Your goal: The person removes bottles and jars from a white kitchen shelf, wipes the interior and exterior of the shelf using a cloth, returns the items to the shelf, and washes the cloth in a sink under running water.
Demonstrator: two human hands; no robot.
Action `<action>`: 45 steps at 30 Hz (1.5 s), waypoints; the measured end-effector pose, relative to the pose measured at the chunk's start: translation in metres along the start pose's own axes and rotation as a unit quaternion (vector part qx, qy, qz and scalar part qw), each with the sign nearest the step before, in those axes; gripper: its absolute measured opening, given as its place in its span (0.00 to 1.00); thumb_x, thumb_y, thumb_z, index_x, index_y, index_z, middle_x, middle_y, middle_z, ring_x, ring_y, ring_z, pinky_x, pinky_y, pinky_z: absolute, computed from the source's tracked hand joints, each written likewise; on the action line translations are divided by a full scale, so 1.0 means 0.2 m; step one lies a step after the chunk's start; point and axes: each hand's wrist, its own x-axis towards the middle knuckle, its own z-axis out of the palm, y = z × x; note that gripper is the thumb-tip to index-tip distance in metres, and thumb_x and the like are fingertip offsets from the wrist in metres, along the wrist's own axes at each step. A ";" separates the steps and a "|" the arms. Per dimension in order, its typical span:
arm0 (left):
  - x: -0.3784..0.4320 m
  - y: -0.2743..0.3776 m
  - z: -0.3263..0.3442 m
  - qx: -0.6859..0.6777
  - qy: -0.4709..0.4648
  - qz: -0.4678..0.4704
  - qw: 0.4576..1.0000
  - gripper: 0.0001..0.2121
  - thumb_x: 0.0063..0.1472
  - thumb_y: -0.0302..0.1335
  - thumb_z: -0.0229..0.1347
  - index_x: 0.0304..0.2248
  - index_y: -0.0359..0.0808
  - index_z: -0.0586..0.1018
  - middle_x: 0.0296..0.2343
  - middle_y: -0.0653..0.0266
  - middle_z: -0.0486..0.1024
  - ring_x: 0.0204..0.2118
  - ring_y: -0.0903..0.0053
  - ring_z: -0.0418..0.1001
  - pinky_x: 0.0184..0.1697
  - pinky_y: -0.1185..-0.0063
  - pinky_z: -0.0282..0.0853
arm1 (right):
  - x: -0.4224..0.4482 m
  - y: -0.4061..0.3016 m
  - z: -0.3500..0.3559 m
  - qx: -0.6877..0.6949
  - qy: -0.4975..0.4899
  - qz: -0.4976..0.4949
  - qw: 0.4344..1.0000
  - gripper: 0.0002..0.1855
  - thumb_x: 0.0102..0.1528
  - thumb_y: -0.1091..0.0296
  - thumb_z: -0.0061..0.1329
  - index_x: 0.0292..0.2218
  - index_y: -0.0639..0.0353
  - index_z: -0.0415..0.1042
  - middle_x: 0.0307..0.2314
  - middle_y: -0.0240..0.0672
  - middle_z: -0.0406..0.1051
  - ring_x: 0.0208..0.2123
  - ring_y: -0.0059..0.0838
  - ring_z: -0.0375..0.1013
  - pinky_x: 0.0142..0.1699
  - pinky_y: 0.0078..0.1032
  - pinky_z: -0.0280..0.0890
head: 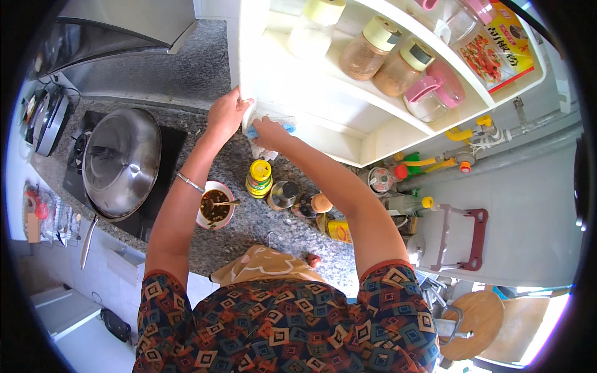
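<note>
At the near left edge of a white spice rack, my left hand grips the side panel, thumb on the front edge. Just right of it, my right hand presses a blue-and-white cloth against the corner of the rack's lowest shelf. Part of the cloth hangs below the hand. Jars with pale yellow lids, among them a jar of brown powder, stand on the shelf above. A clear jar with a pink lid sits farther right on that shelf.
A bowl of dark sauce with a spoon stands on the granite counter, beside a yellow-lidded jar and several bottles. To the left, a lidded wok covers part of the hob. Gas pipes run along the right wall.
</note>
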 end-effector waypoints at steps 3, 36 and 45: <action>-0.01 0.02 0.00 -0.024 0.005 0.015 1.000 0.14 0.55 0.32 0.51 0.39 0.35 0.72 0.29 0.55 0.75 0.31 0.67 0.74 0.34 0.75 0.66 | -0.02 0.02 0.01 -0.038 0.042 -0.050 0.997 0.19 0.42 0.64 0.50 0.37 0.58 0.63 0.34 0.48 0.64 0.33 0.47 0.69 0.37 0.37 0.65; -0.01 0.06 -0.01 0.020 -0.028 -0.007 0.999 0.16 0.55 0.35 0.49 0.42 0.38 0.68 0.29 0.52 0.74 0.32 0.58 0.72 0.34 0.68 0.66 | 0.22 0.13 -0.08 -0.141 -0.152 -0.022 0.978 0.20 0.42 0.71 0.43 0.40 0.49 0.71 0.40 0.44 0.66 0.43 0.42 0.65 0.44 0.37 0.63; -0.02 -0.04 0.02 -0.012 0.004 0.008 1.000 0.16 0.55 0.35 0.50 0.43 0.40 0.69 0.29 0.53 0.74 0.33 0.59 0.72 0.35 0.68 0.66 | -0.48 0.55 -0.28 -0.274 -0.187 0.084 0.940 0.23 0.42 0.70 0.47 0.43 0.38 0.69 0.38 0.39 0.64 0.40 0.38 0.67 0.37 0.34 0.64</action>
